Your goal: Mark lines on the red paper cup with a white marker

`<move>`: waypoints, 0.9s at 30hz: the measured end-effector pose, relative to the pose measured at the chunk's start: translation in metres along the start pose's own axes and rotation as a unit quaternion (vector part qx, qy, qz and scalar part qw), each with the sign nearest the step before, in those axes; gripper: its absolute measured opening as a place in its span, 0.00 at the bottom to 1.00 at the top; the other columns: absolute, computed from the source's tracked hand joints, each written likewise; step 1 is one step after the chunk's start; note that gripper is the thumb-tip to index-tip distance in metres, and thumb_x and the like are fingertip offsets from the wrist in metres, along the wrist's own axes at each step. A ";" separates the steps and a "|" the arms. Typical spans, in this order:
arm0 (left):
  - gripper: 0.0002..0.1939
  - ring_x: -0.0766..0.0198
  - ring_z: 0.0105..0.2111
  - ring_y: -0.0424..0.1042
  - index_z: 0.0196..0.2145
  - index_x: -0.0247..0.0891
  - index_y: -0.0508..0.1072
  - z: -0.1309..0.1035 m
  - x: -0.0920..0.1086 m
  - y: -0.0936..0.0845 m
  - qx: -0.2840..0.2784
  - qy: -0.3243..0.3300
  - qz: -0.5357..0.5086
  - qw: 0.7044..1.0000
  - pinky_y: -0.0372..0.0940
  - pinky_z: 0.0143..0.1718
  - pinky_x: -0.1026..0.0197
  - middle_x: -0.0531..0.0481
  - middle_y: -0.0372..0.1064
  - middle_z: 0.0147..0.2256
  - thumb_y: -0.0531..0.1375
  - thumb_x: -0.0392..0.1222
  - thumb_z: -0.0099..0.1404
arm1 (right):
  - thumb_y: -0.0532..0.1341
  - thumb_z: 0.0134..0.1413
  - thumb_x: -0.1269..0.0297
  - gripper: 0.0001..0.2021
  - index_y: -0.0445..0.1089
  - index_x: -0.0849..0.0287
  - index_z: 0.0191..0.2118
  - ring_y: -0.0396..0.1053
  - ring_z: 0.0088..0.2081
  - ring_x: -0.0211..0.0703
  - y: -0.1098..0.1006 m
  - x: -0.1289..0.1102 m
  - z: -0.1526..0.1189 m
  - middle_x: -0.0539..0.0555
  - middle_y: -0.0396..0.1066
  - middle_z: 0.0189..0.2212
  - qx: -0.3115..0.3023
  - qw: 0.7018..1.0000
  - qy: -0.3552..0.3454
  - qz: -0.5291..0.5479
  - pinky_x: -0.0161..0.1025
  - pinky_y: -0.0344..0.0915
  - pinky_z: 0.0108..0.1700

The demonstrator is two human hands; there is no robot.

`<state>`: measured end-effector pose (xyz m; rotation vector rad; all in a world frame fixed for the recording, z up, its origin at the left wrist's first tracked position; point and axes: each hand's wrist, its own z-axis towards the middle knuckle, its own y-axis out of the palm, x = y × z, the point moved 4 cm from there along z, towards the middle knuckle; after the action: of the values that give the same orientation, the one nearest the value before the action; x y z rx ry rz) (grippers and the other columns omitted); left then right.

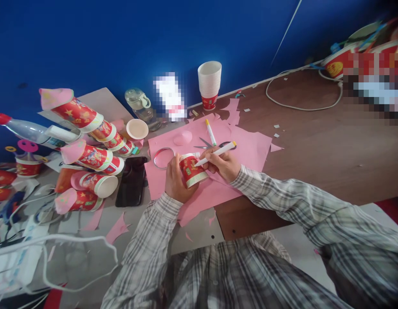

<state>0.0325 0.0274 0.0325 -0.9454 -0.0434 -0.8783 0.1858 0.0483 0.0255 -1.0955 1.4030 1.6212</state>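
My left hand [177, 182] is closed round a red paper cup [190, 169] with gold print and a pale band at its rim, held tilted over pink paper [227, 184]. Pinched in my right hand [224, 165] is a white marker [216, 153] with a yellow end; its tip meets or nearly meets the cup's printed side. Just beyond my hands lie scissors [203, 143], partly hidden, and a second marker [211, 132] with a yellow end. A roll of tape [164, 158] rests beside my left hand.
Cups with pink paper cones [89, 156] lie at the left, near a black phone [131, 182]. A stack of paper cups [209, 83] stands by the blue wall, with a clear bottle [141, 105] to its left. White cables [79, 240] cross the near left; pink scraps [118, 228] lie about.
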 end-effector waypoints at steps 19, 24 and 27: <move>0.43 0.48 0.51 0.60 0.58 0.30 0.40 0.000 0.000 0.000 -0.006 -0.009 -0.008 1.000 0.62 0.52 0.42 0.33 0.57 0.50 0.58 0.51 0.55 | 0.58 0.47 0.59 0.12 0.68 0.65 0.28 0.55 0.14 0.31 -0.003 0.002 -0.001 0.50 0.65 0.15 0.007 1.000 -0.003 0.022 0.31 0.50 0.16; 0.43 0.48 0.51 0.60 0.58 0.30 0.40 -0.001 -0.002 0.001 -0.008 -0.008 -0.006 1.000 0.62 0.52 0.43 0.33 0.57 0.50 0.59 0.51 0.54 | 0.59 0.46 0.58 0.12 0.68 0.65 0.28 0.55 0.13 0.31 -0.003 0.003 0.000 0.50 0.65 0.15 0.001 1.000 0.004 0.023 0.31 0.49 0.15; 0.44 0.48 0.52 0.60 0.59 0.30 0.40 -0.002 -0.003 0.002 -0.008 -0.007 -0.001 1.000 0.62 0.52 0.42 0.32 0.57 0.51 0.60 0.50 0.54 | 0.59 0.45 0.57 0.13 0.68 0.65 0.28 0.54 0.13 0.30 -0.002 0.002 0.000 0.50 0.65 0.15 0.005 1.000 0.000 0.027 0.31 0.50 0.15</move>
<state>0.0314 0.0285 0.0284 -0.9666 -0.0493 -0.8750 0.1868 0.0481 0.0233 -1.0604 1.4515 1.6497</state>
